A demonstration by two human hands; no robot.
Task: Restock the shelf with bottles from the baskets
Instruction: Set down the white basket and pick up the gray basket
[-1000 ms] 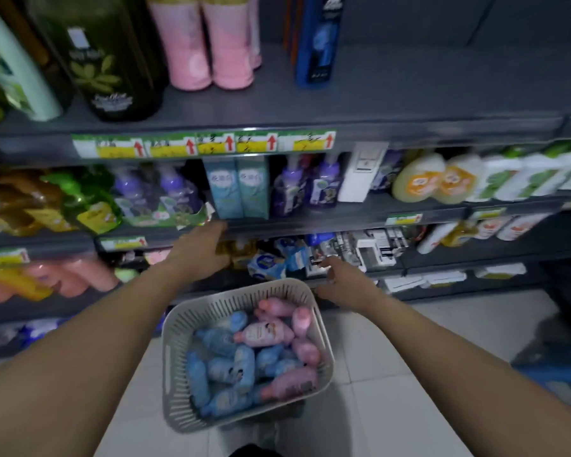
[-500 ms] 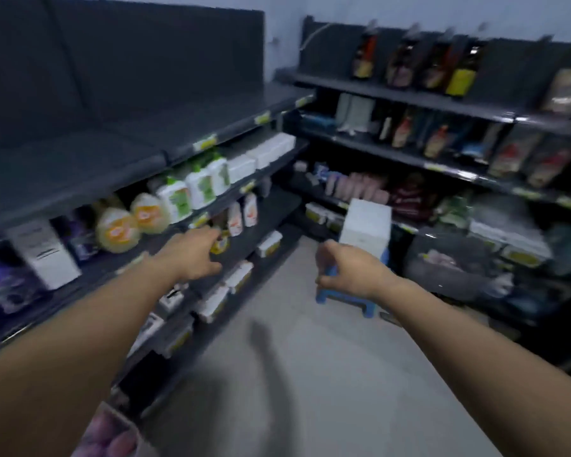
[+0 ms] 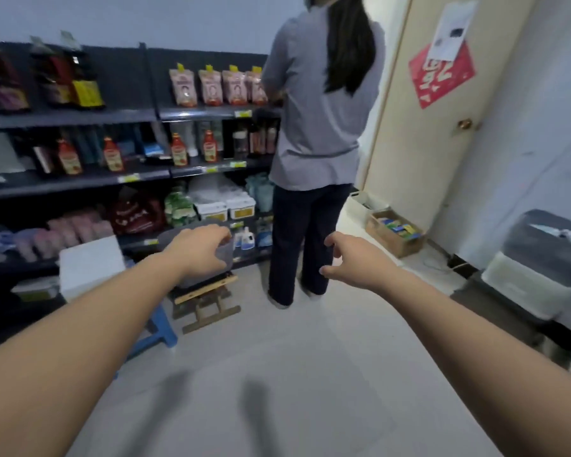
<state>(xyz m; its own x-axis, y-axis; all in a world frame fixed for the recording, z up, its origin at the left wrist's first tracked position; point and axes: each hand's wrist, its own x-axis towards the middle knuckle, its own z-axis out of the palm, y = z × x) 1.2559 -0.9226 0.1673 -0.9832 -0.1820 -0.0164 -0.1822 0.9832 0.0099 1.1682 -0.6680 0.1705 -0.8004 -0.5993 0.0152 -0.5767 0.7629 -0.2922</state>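
View direction has changed: one second ago the head camera looked down on a basket of blue and pink bottles at 6 o'clock, below the toiletries shelving. The camera now faces a different aisle and that basket is out of frame. Bottles for restocking are therefore not visible at this moment.

Left hand (image 3: 201, 250) is extended toward 11 o'clock, fingers loosely curled, holding nothing. Right hand (image 3: 355, 262) is extended toward 1 o'clock, fingers and thumb spread and half bent, also empty. Neither hand touches anything.

Shelf (image 3: 80, 181) runs from 9 to 12 o'clock and carries sauce bottles and pouches. Second person (image 3: 317, 127) stands at 12 o'clock, facing the shelf. Grey container (image 3: 227, 257) sits on a wooden stool (image 3: 208, 291) directly behind the left hand; whether it is a basket, and what it holds, cannot be determined. White box (image 3: 89, 265) rests on a blue stool (image 3: 160, 328) at 9 o'clock.

Assessment: the turn away with empty hands suggests a move to fetch another supply, probably the grey container. No bottle is in hand for placement yet.
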